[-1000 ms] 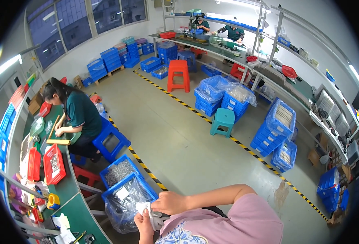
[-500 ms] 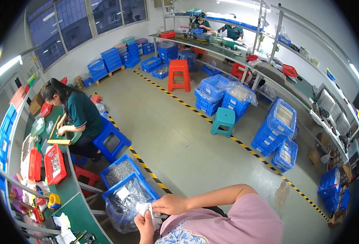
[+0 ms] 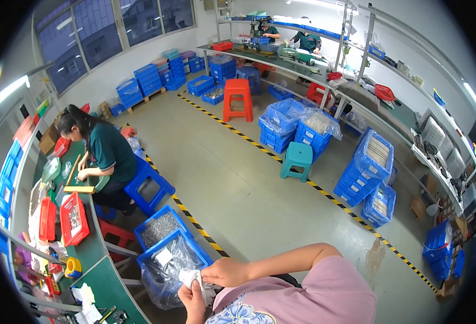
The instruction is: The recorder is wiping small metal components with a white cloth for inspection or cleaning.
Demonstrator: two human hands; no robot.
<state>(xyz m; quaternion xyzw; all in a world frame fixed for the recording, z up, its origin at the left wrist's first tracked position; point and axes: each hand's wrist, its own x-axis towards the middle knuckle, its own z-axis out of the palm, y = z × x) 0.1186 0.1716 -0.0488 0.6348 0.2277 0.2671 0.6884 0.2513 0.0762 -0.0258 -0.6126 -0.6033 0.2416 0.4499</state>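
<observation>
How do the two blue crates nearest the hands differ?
The near crate is lined with a clear plastic bag; the far crate has none. The near crate's bag holds a white slip; the far crate shows only bare grey small parts. The near crate lies right beside the hands, which pinch a white cloth; the far one sits behind it. Both are blue, rectangular, on the floor.

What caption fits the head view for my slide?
Both hands, left hand and right hand, pinch a white cloth beside a plastic-lined blue crate.
</observation>
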